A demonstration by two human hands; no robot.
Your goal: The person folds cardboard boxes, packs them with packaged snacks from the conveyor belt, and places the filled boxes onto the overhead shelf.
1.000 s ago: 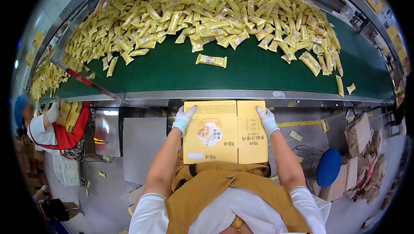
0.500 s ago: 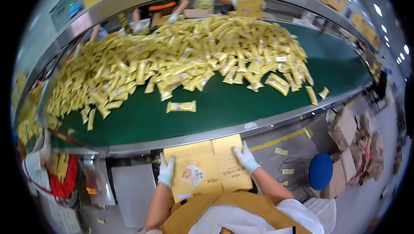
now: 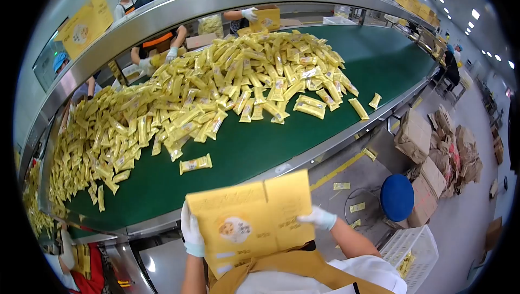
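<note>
Between my two gloved hands is a yellow printed carton, apparently flat, with a picture and lettering on its face. My left hand grips its left edge, fingers partly behind the cardboard. On the opposite edge, my right hand pinches the carton near its middle. In front of it runs a green conveyor belt with a metal rim. A big heap of yellow-wrapped snack bars covers much of the belt, and one single wrapped bar lies apart, nearer to me.
A blue round stool stands to the right, with brown cardboard boxes behind it. A white plastic crate is at my right side. Across the belt, co-workers' gloved hands are busy. More yellow cartons rest on the overhead shelf.
The carton is lifted and tilted up, nearer the camera. My right hand is lower along its edge. My view has swung right, showing more of the room and the white crate.
</note>
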